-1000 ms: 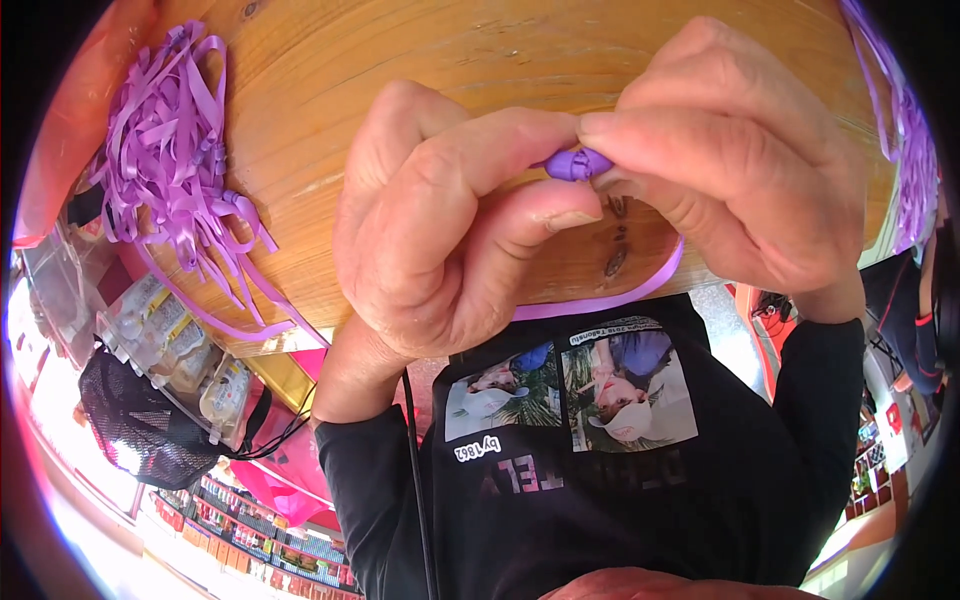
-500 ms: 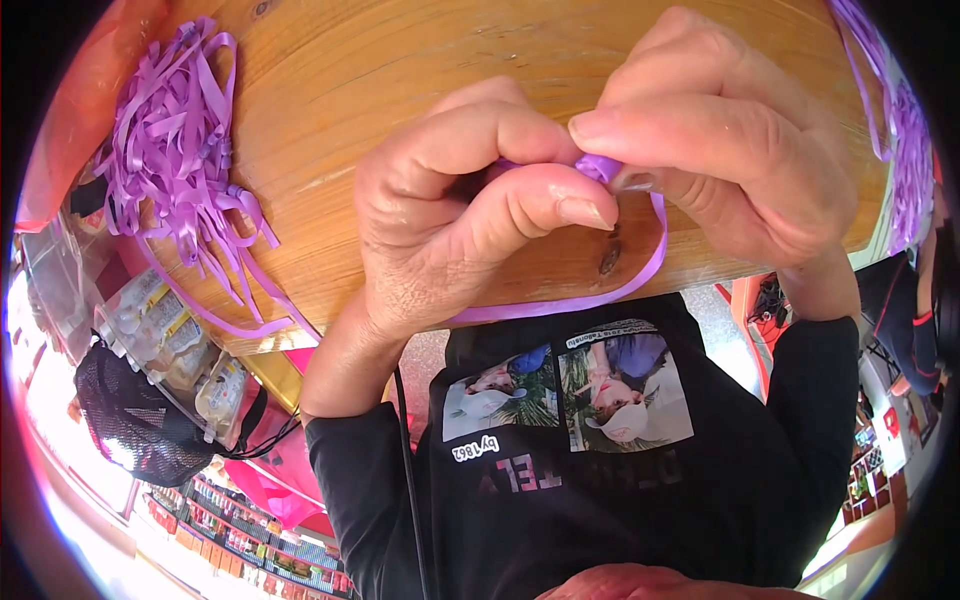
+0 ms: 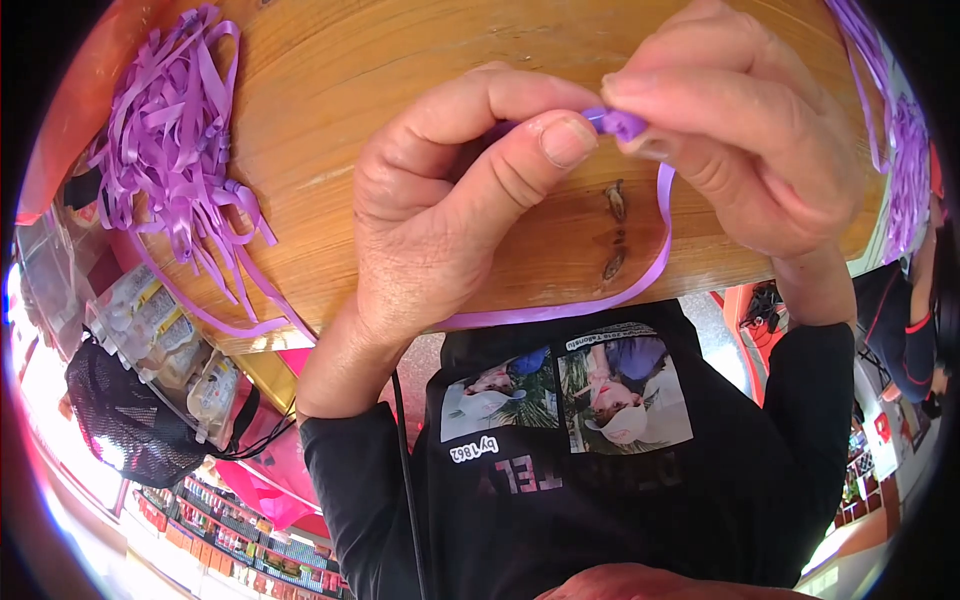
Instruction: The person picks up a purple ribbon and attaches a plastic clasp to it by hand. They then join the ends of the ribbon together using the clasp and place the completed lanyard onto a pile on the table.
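Observation:
Between my two hands is a purple ribbon [image 3: 622,124], bunched or knotted where they meet. My left hand [image 3: 450,180] pinches it between thumb and forefinger. On the other side, my right hand [image 3: 745,130] grips the bunched part with its fingertips. A loose length of the same ribbon hangs below my right hand, curves along the table's near edge and passes behind my left wrist. Whether the bunch is a tied knot or a fold, I cannot tell. At the left of the wooden table [image 3: 330,110] lies a tangled pile of purple ribbons [image 3: 175,130].
More purple ribbons [image 3: 905,170] hang at the far right edge. Beyond the table's left side are a red plastic sheet [image 3: 70,120], clear packets [image 3: 165,340] and a black mesh bag [image 3: 125,415]. Another person's arm [image 3: 915,330] shows at the right. A black cable [image 3: 408,480] runs down my front.
The bunched part of the ribbon has moved slightly up and right with my right hand. My left thumb has drawn back from it, so more of the bunch shows.

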`<state>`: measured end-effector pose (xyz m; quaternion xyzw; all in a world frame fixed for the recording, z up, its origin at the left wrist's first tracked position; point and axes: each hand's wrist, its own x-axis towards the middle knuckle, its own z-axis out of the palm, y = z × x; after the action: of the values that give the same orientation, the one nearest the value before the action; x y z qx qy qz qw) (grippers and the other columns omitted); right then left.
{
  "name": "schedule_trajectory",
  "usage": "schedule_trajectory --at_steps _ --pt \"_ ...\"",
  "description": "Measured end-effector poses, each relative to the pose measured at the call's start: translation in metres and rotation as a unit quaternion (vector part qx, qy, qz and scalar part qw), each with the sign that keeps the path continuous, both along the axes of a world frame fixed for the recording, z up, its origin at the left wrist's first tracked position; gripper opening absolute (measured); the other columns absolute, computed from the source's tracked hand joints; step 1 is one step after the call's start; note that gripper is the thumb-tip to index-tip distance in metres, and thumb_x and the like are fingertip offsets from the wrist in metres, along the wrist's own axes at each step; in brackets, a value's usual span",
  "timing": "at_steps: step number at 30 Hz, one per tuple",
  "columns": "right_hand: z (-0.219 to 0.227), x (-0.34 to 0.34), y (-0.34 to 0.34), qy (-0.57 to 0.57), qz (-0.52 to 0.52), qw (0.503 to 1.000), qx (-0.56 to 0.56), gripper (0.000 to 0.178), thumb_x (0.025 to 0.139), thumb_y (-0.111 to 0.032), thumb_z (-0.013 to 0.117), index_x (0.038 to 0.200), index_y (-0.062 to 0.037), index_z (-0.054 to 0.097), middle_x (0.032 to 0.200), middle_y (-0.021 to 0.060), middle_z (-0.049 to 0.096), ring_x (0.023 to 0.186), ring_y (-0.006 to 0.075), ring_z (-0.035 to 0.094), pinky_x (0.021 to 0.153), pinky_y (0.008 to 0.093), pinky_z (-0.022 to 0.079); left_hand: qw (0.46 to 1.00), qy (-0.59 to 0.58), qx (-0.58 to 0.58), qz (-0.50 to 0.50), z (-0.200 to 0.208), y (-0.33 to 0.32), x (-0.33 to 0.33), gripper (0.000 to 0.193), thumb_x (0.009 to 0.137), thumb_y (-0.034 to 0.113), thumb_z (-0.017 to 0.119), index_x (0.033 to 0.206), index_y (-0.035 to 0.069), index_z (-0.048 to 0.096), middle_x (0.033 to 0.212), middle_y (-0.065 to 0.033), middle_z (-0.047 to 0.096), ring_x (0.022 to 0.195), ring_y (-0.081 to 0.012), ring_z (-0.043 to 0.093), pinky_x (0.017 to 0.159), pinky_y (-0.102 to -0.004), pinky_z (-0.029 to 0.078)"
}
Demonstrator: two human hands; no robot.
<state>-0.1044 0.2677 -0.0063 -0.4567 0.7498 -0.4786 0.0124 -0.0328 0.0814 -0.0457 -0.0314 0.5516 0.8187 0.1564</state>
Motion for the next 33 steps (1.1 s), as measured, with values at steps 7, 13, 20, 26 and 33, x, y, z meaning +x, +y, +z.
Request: schedule_trajectory --at_steps 7,13,20,26,33 --pt "0.001 -0.003 -0.011 0.002 0.005 1.0 0.008 0.029 0.073 -0.001 0.067 0.101 -0.0001 0.062 0.086 0.01 0.062 0.069 0.0169 0.059 0.059 0.0247 0.047 0.998 0.027 -0.024 0.045 -0.003 -0.002 0.003 0.02 0.084 0.008 0.06 0.102 -0.001 0.059 0.081 0.002 0.056 0.061 -0.0019 0.038 0.053 -0.0152 0.028" --pt "0.004 -0.001 -0.011 -0.002 -0.004 1.0 0.019 0.028 0.073 -0.001 0.068 0.1 0.0002 0.063 0.085 0.0103 0.062 0.069 0.0172 0.06 0.059 0.0246 0.047 0.995 0.062 -0.065 0.038 -0.003 0.001 0.003 0.018 0.084 0.005 0.059 0.101 -0.002 0.06 0.083 0.0014 0.056 0.07 -0.0032 0.043 0.064 -0.015 0.033" --pt "-0.002 -0.003 -0.019 -0.012 0.0 1.0 0.023 0.028 0.073 -0.001 0.068 0.1 0.0005 0.063 0.085 0.0106 0.062 0.069 0.0175 0.06 0.058 0.0243 0.047 0.974 0.134 -0.178 0.043 -0.004 -0.004 0.002 0.017 0.082 -0.003 0.059 0.099 -0.003 0.06 0.082 0.0005 0.054 0.077 -0.0049 0.045 0.07 -0.0151 0.035" --pt "-0.003 -0.001 -0.016 -0.018 -0.004 0.999 0.028 0.027 0.072 -0.001 0.069 0.099 0.0007 0.063 0.084 0.0108 0.062 0.069 0.0178 0.06 0.058 0.0242 0.047 0.968 0.146 -0.202 0.036 -0.005 -0.004 0.0 0.018 0.08 -0.005 0.06 0.098 -0.002 0.061 0.078 0.0021 0.051 0.072 -0.004 0.043 0.066 -0.0146 0.033" --pt "-0.007 -0.002 -0.011 -0.029 -0.008 0.999 0.034 0.026 0.072 -0.001 0.069 0.098 0.001 0.064 0.084 0.0111 0.062 0.069 0.0181 0.061 0.058 0.024 0.047 0.94 0.181 -0.284 0.051 -0.002 -0.002 0.002 0.018 0.079 -0.004 0.062 0.096 -0.002 0.063 0.072 0.0041 0.046 0.064 -0.0029 0.036 0.059 -0.0142 0.028"
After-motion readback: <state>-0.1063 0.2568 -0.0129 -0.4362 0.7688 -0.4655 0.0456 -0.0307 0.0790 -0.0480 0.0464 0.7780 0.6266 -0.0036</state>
